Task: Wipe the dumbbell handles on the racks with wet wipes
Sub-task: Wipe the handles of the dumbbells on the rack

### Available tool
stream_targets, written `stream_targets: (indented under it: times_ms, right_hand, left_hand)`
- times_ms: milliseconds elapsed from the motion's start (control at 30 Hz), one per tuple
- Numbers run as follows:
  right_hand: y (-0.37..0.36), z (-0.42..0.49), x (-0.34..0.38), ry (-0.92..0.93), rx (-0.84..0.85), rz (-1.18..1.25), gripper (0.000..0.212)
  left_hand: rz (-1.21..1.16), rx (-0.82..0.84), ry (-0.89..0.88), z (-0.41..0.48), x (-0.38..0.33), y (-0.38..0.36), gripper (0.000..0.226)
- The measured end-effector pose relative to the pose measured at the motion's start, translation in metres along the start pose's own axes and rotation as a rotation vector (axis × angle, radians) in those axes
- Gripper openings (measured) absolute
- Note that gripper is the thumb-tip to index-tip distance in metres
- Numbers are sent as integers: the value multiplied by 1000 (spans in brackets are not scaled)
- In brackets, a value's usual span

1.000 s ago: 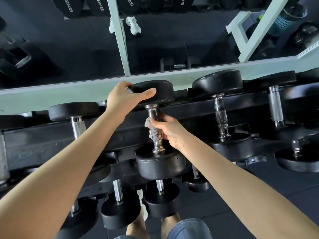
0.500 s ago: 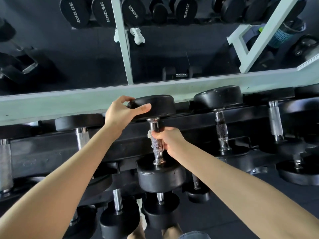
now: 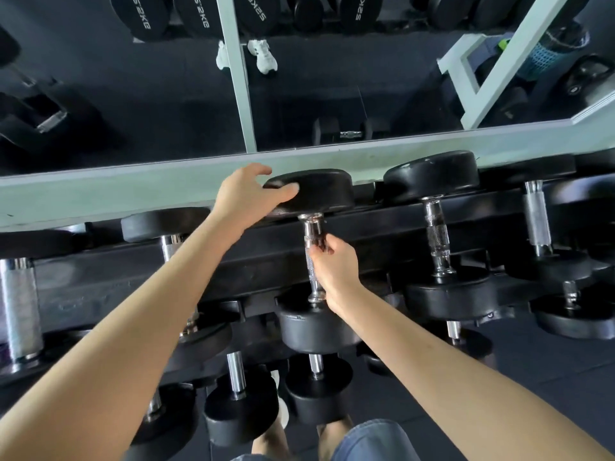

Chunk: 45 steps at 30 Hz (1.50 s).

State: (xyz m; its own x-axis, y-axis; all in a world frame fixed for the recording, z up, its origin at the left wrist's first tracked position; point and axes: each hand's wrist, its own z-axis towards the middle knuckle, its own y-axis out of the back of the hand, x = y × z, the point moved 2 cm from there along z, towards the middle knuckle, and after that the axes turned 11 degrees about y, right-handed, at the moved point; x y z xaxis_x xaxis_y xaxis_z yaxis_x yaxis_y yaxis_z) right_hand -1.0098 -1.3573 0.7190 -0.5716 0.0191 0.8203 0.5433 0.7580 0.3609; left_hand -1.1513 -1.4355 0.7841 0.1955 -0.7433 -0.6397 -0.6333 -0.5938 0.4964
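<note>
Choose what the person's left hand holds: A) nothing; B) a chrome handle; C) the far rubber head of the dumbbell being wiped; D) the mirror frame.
C: the left hand curls over the far rubber head, while the right hand grips that dumbbell's handle.

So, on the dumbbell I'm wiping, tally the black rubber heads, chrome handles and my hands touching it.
Black round rubber heads, far head and near head: 2
Chrome knurled metal handle: 1
Bare hands, left hand and right hand: 2
Total: 5
</note>
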Motion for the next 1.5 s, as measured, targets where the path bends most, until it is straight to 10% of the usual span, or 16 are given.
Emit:
stream_targets:
  times_ms: [167, 900, 1133, 1500]
  right_hand:
    - [10, -18, 2, 3, 90, 17, 46]
    - [39, -17, 29, -246, 282, 507, 35]
    - [8, -40, 32, 135, 398, -76, 54]
    - [20, -20, 17, 313, 246, -232, 41]
  left_hand:
    - [397, -194, 36, -10, -35, -32, 90]
    - [260, -209, 31, -1, -7, -8, 76]
    - [280, -198, 22, -2, -7, -8, 80]
    - [283, -172, -6, -2, -8, -8, 61]
